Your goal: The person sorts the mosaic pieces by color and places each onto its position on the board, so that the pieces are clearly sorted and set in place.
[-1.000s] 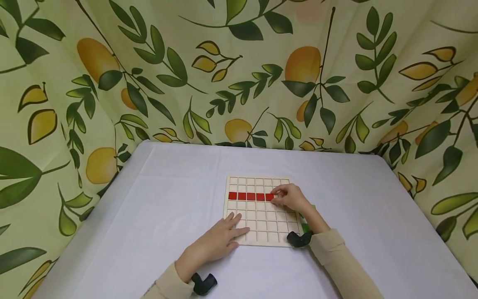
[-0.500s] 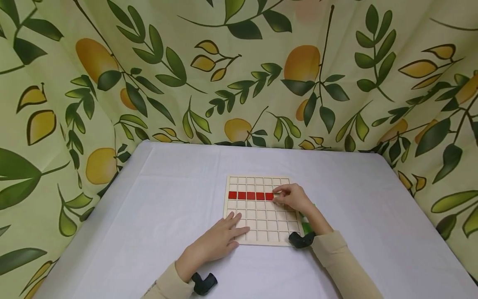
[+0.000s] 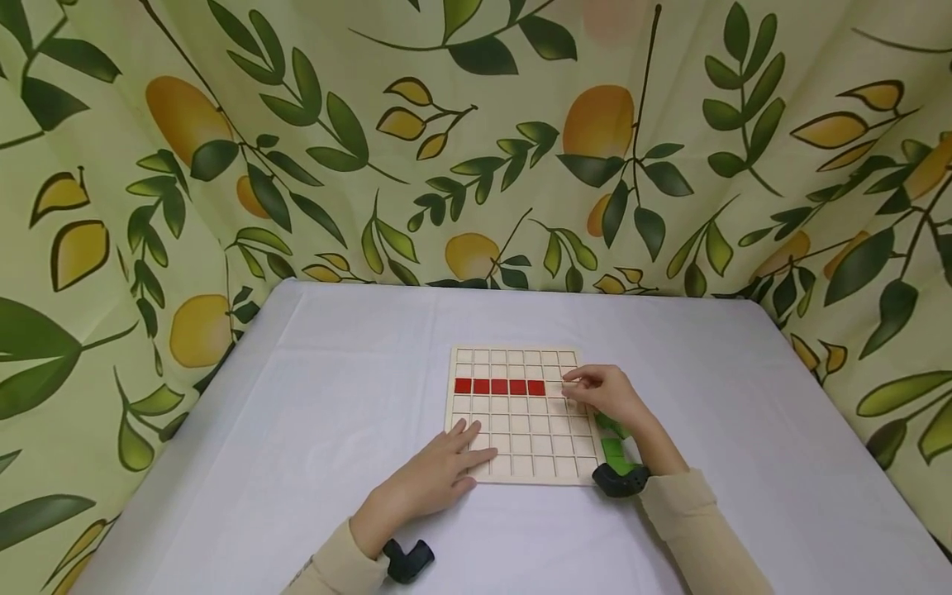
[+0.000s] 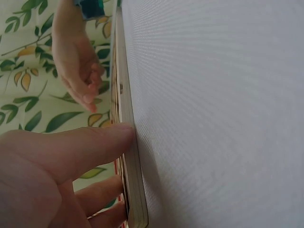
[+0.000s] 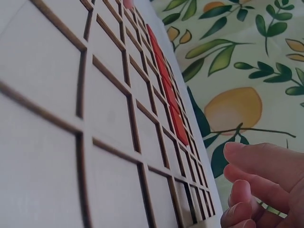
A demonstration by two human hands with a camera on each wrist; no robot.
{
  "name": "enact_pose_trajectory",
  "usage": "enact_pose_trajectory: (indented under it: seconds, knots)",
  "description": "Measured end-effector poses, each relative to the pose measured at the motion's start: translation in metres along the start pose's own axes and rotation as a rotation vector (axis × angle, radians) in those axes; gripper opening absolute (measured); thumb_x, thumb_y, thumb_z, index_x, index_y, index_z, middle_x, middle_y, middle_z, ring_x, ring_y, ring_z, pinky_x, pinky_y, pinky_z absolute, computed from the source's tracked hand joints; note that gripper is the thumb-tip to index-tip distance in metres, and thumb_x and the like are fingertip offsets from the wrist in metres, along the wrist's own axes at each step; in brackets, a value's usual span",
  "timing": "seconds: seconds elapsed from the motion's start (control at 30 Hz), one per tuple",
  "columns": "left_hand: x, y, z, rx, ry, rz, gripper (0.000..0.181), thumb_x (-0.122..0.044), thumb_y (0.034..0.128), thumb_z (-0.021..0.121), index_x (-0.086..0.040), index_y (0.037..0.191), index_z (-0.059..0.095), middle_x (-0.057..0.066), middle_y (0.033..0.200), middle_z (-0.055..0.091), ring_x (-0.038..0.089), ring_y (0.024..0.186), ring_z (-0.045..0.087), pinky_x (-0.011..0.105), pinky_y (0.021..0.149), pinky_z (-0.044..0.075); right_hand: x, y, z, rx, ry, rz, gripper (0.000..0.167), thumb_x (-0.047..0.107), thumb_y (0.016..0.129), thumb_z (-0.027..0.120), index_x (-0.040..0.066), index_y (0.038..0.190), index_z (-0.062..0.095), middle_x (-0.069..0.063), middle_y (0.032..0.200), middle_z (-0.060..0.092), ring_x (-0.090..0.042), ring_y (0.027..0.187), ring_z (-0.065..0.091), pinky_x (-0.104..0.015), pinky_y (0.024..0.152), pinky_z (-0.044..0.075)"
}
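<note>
A pale wooden grid board (image 3: 521, 446) lies on the table, with several red square tiles (image 3: 500, 387) in a row of its cells. My left hand (image 3: 435, 475) rests on the board's near left corner, fingers spread; in the left wrist view its thumb lies against the board's edge. Over the right part of the board hovers my right hand (image 3: 606, 390), just right of the red row. Its fingers (image 5: 256, 156) are loosely bent and hold nothing in the right wrist view.
Green pieces (image 3: 613, 450) lie along the board's right side, partly hidden by the right wrist and its black wrist camera (image 3: 621, 481). White cloth covers the table (image 3: 357, 355). A curtain with a fruit and leaf print (image 3: 476, 165) hangs behind and at the sides.
My right hand has drawn away to the right from the last red tile, which stays in its cell. More of the green pieces shows. My left hand has kept its place.
</note>
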State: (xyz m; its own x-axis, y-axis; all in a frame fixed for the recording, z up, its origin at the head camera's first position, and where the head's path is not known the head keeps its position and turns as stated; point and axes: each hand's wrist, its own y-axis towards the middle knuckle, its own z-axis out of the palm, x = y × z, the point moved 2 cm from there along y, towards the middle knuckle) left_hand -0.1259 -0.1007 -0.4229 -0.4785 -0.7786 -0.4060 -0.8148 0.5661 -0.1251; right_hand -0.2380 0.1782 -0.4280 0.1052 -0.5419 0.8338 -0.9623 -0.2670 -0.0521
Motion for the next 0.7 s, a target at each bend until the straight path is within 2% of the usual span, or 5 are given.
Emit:
enact_pose_trajectory:
  seconds: [0.2,0.37,0.7]
  knots:
    - [0.0,-0.001,0.0,0.004,-0.001,-0.004,0.044,-0.019,0.0955,0.056,-0.022,0.14,0.052,0.015,0.157,0.033,0.037,0.148,0.027,0.054,0.119,0.03,-0.008,-0.007,-0.007,-0.019,-0.005,0.062,0.032,0.016,0.088,0.069,-0.006,0.112,0.066,0.001,0.064,0.052,-0.006,0.049,0.04,-0.022,0.047,0.038]
    - [-0.001,0.0,-0.001,0.001,-0.006,-0.002,0.044,-0.019,0.0957,0.056,-0.022,0.14,0.052,0.016,0.157,0.033,0.037,0.148,0.027,0.054,0.119,0.03,-0.011,-0.01,-0.013,-0.06,-0.028,0.082,0.033,0.015,0.087,0.07,-0.006,0.112,0.066,0.004,0.066,0.054,-0.006,0.05,0.041,-0.022,0.047,0.038]
    - [0.0,0.001,-0.001,0.003,0.007,0.005,0.045,-0.019,0.0955,0.057,-0.022,0.14,0.052,0.016,0.157,0.034,0.036,0.148,0.028,0.054,0.118,0.031,-0.02,-0.018,-0.023,-0.098,-0.069,0.159,0.033,0.014,0.085,0.071,-0.004,0.113,0.067,0.004,0.07,0.054,-0.006,0.06,0.044,-0.018,0.051,0.039]
